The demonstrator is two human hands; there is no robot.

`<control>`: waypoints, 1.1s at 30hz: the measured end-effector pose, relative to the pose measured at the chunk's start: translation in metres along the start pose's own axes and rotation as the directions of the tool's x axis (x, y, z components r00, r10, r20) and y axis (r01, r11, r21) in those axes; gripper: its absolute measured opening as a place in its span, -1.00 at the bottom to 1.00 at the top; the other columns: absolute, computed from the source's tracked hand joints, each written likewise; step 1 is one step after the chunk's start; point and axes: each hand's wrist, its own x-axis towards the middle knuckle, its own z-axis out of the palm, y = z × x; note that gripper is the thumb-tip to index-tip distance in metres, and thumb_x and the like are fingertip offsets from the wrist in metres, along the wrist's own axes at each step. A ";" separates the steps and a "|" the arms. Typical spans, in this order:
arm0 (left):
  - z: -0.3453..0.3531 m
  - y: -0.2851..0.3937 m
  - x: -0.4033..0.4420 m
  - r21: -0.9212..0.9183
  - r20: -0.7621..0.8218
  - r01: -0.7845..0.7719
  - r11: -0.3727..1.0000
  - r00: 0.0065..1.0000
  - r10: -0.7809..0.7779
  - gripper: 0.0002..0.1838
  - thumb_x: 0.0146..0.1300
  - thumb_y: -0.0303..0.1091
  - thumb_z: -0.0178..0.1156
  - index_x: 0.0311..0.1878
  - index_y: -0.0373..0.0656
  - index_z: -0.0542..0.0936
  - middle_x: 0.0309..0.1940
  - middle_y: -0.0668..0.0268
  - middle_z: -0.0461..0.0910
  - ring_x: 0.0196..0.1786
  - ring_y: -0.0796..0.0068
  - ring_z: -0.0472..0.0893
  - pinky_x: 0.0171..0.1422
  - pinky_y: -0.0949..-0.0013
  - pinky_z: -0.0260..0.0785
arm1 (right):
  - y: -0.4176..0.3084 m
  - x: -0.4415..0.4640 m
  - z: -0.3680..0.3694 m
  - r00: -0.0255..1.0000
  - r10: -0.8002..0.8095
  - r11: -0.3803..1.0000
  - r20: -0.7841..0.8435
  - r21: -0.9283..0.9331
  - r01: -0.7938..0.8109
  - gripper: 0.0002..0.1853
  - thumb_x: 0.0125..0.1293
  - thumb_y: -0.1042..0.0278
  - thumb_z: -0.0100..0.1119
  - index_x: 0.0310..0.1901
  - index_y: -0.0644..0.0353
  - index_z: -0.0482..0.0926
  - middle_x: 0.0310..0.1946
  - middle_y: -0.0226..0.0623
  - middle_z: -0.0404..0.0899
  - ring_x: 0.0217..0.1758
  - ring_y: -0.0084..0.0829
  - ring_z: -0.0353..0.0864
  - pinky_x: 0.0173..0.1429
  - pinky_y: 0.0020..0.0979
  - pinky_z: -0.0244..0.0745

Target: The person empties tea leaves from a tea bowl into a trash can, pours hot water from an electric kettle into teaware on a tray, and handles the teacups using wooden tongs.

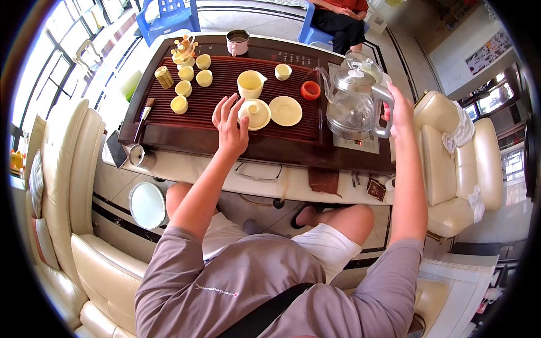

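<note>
My right hand [398, 111] is wrapped around the handle of a glass kettle [350, 107] with a metal lid and some clear liquid inside. The kettle is over a panel with lit controls [360, 144]; I cannot tell if it rests on it. My left hand [230, 125], fingers spread, hovers at the left side of a lidded pale yellow tea bowl [257, 115]; contact is unclear. Beside that bowl lies a matching saucer [286, 111]. Behind it stands a yellow pitcher [251, 84]. A small cup [283, 71] and a red-orange cup [310, 90] are nearer the kettle.
Several yellow cups [183, 88], a figurine [184, 49] and a brush [147, 110] occupy the slatted tea tray [225, 143]. A pink mug [238, 44] stands at its far edge. Glasses [258, 179] and a brown pouch [323, 181] lie in front. Another person [344, 17] sits opposite.
</note>
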 end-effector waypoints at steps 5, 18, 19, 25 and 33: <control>0.001 -0.001 0.000 0.000 0.004 0.003 1.000 1.000 -0.003 -0.55 0.40 -0.24 0.04 0.32 -0.10 0.48 0.36 0.19 0.39 0.45 0.04 0.25 0.52 -0.02 -0.10 | 0.009 -0.002 -0.014 0.999 0.013 0.998 -0.035 -0.062 -0.015 -0.59 0.24 -0.03 0.36 -0.42 0.22 0.62 -0.62 -0.42 0.46 -0.68 -0.66 0.35 -0.62 -0.55 0.25; 0.002 -0.002 0.000 0.010 0.006 -0.017 1.000 1.000 0.017 -0.55 0.41 -0.25 0.03 0.32 -0.11 0.48 0.36 0.19 0.39 0.44 0.03 0.26 0.51 -0.04 -0.08 | 0.006 -0.001 -0.006 0.999 0.031 0.997 -0.009 0.067 -0.031 -0.59 0.25 0.00 0.37 -0.38 0.27 0.63 -0.59 -0.38 0.49 -0.68 -0.65 0.36 -0.61 -0.56 0.25; 0.002 -0.002 -0.001 0.012 0.008 -0.014 1.000 1.000 0.014 -0.55 0.41 -0.25 0.03 0.32 -0.11 0.48 0.36 0.19 0.39 0.44 0.03 0.25 0.52 -0.04 -0.08 | 0.006 0.001 0.000 0.999 0.030 0.997 -0.025 0.075 -0.028 -0.60 0.25 0.02 0.37 -0.37 0.28 0.63 -0.58 -0.37 0.51 -0.68 -0.65 0.37 -0.61 -0.56 0.25; 0.001 -0.001 -0.002 0.016 0.020 -0.001 1.000 1.000 0.001 -0.55 0.43 -0.22 0.01 0.33 -0.11 0.48 0.36 0.19 0.39 0.46 0.04 0.24 0.52 -0.04 -0.09 | 0.000 0.004 0.028 1.000 -0.001 0.996 0.012 0.094 0.000 -0.59 0.23 0.01 0.38 -0.35 0.29 0.63 -0.57 -0.35 0.52 -0.68 -0.65 0.38 -0.61 -0.56 0.26; 0.001 -0.001 -0.001 0.009 0.007 -0.013 1.000 1.000 0.013 -0.55 0.44 -0.20 0.01 0.32 -0.12 0.48 0.36 0.15 0.39 0.44 0.03 0.26 0.52 -0.03 -0.08 | -0.008 0.008 0.053 0.997 -0.042 0.999 0.058 0.002 0.042 -0.58 0.22 0.01 0.39 -0.31 0.31 0.63 -0.58 -0.36 0.52 -0.69 -0.66 0.38 -0.62 -0.58 0.27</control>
